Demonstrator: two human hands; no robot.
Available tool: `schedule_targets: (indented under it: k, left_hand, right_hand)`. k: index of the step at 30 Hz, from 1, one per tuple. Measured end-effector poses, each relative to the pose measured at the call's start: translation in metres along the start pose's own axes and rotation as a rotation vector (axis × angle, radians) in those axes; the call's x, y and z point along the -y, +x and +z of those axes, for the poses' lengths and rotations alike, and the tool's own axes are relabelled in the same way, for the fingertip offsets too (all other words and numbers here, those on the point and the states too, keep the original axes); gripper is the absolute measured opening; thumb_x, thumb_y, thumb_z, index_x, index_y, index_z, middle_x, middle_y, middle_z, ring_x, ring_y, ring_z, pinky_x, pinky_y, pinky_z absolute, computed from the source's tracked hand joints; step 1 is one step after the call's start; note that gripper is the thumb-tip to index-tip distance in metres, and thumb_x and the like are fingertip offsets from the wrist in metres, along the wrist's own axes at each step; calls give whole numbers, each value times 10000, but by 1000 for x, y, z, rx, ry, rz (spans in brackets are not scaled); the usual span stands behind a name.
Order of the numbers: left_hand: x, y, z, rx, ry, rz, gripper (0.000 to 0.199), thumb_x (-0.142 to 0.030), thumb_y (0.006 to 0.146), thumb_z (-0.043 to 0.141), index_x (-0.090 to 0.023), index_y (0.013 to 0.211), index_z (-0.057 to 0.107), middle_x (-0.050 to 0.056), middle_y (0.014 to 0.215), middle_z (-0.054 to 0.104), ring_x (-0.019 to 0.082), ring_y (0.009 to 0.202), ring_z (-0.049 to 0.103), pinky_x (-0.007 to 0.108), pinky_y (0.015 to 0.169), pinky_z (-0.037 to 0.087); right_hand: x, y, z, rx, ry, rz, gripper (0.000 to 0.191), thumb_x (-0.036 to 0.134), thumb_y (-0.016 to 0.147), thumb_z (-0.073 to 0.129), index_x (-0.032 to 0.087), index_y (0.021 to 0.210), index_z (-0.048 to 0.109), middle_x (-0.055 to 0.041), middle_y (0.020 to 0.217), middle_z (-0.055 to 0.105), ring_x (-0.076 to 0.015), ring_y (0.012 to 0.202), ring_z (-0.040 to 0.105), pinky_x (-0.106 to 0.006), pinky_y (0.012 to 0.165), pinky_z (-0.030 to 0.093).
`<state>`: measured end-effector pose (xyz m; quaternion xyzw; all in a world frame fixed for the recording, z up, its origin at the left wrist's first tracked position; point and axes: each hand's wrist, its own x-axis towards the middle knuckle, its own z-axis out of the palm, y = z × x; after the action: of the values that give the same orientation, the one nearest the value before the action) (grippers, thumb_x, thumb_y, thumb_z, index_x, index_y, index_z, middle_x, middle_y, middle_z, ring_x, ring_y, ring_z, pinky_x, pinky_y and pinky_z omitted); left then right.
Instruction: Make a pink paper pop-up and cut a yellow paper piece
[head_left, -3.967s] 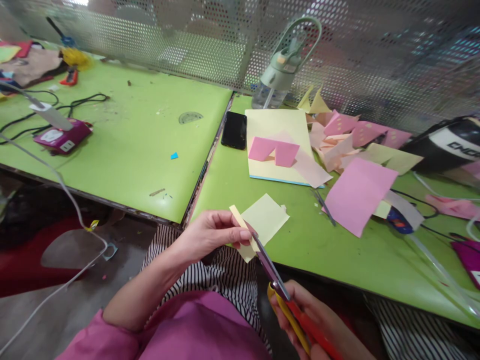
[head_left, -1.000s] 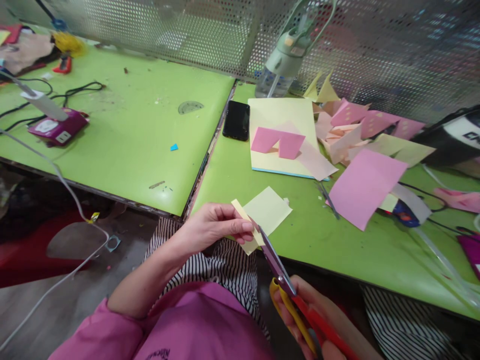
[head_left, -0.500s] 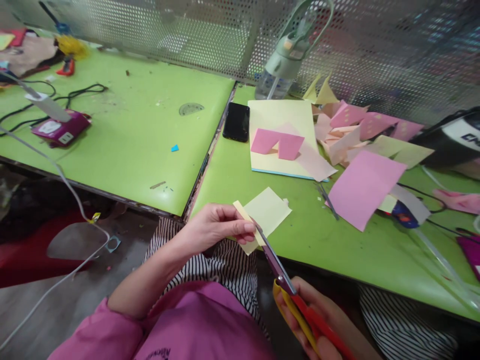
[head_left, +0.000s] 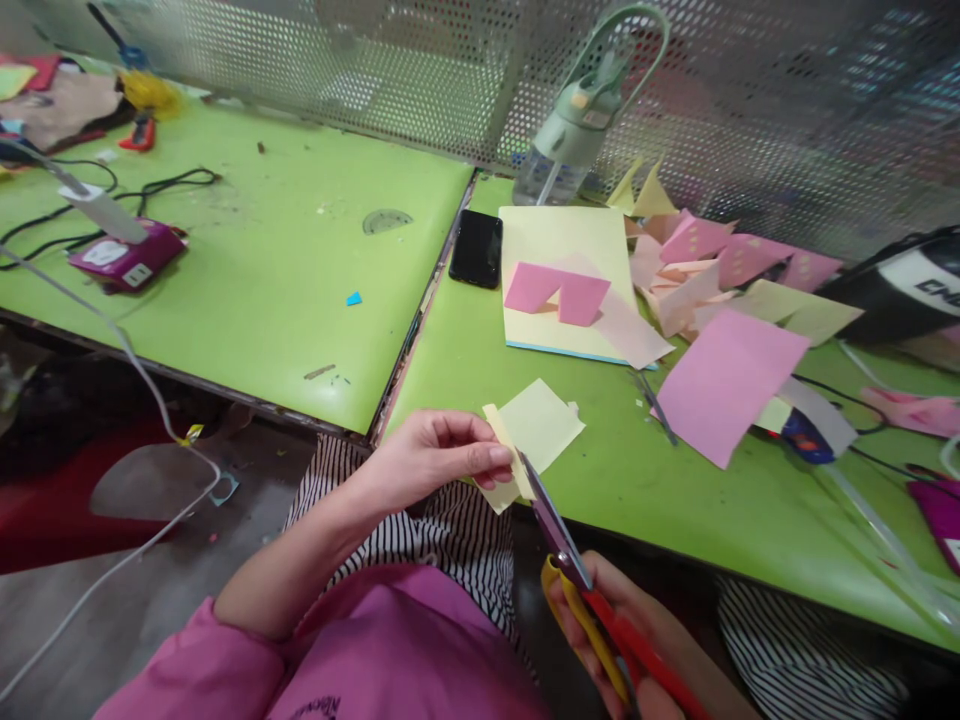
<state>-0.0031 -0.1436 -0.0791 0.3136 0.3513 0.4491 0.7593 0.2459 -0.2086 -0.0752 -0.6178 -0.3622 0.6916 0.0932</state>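
Since a moment ago, the strip (head_left: 496, 424) is shifting a little to the right and standing a bit steeper. It is looking thin, long and pale yellow, and it is slanting down over the near edge of the green table (head_left: 435, 375). The left hand (head_left: 431, 460) is pinching it between thumb and fingers. The right hand (head_left: 637, 597) is gripping the red and yellow handles of the scissors (head_left: 561, 558), and the blade tips are reaching the strip's low end. Behind it, a yellow sheet (head_left: 544, 425) is lying flat.
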Motion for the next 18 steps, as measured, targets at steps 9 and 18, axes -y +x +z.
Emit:
schedule_targets:
  k: [9,18]
  left_hand:
    - [-4,-1,1,22,6,-29,221,-297,704,848,-124,688,712,20,682,726,88,614,650,225,678,549]
    - [-4,-1,1,26,5,-30,243,-319,693,861,-124,689,716,22,685,727,95,617,654,235,687,554]
  right_hand:
    - [11,-3,4,-16,-15,-31,476,686,770,646,212,766,596,20,682,535,-87,535,436,-195,460,352]
    - [12,-4,8,-61,56,64,507,707,744,622,216,658,534,40,595,449,-71,485,347,-170,388,271]
